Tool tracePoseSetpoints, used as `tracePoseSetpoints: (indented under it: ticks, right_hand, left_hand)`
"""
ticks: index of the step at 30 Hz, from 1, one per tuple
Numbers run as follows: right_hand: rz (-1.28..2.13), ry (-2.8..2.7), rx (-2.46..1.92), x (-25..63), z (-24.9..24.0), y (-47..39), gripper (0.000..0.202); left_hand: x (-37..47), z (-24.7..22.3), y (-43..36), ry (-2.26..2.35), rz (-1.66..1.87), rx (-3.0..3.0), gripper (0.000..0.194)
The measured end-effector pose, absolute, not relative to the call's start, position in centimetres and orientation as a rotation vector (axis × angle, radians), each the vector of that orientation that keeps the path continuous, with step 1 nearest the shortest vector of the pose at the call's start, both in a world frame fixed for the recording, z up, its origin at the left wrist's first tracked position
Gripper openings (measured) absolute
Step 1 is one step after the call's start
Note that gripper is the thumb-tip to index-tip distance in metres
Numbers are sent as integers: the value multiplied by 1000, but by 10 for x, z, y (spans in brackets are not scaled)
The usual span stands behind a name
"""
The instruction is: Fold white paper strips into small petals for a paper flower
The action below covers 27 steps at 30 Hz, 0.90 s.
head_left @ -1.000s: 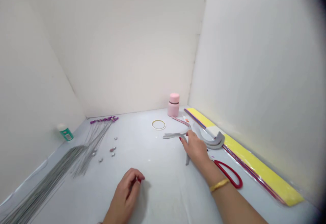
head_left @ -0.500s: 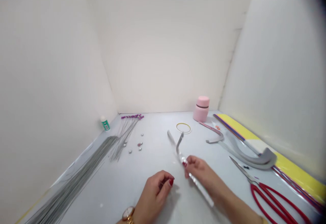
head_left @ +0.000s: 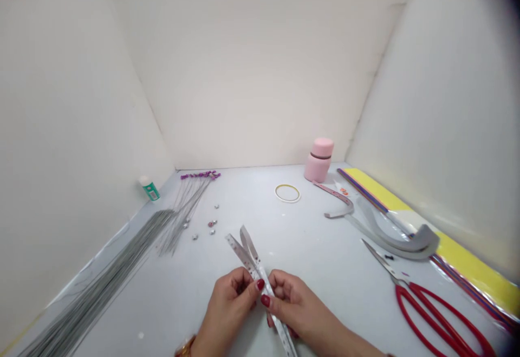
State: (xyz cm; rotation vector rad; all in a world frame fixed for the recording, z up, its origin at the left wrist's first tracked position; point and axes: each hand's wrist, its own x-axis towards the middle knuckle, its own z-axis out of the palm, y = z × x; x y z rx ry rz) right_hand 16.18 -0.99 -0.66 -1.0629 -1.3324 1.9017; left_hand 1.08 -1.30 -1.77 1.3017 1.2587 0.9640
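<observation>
Silvery paper strips (head_left: 252,257) with small dots are pinched between both hands near the front of the table. Their upper ends spread apart into a V, and one length runs down past my right hand. My left hand (head_left: 233,305) grips the strips with thumb and fingers from the left. From the right, my right hand (head_left: 298,305) pinches them just below, the two thumbs nearly touching. Several small silver folded stars (head_left: 195,237) lie to the left beyond my hands, with one reddish star (head_left: 210,224) among them.
Left lies a bundle of grey wires (head_left: 117,273), with purple-tipped stems (head_left: 201,175) behind. A glue stick (head_left: 150,188) stands by the left wall. Rightward are a tape ring (head_left: 287,200), pink flask (head_left: 319,160), curled grey strips (head_left: 406,247), red-handled scissors (head_left: 441,319) and yellow sheets (head_left: 459,265).
My left hand has come to the strips and now grips them too. My right hand has moved left and down with them. The view has shifted slightly.
</observation>
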Motion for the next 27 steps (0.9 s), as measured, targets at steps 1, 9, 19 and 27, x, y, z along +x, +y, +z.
tracePoseSetpoints:
  ticks: [1,9,19,27]
  right_hand:
    - [1900,-1317,-1058,162,-8,-10,33]
    - [1797,-1395,-1103,162,-4,-11,23]
    - [682,-1523,-1585,235,-2,47,15]
    - [232,-1440,-1840,289,0,59,5]
  left_hand:
    - [10,-17,-13,1264,954,1320,27]
    - [10,-4,-17,1192,903,1418,31]
    - [2,-6,-14,1397,1326,1025,31]
    - [-5,-13,-12,1354,1412,893,31]
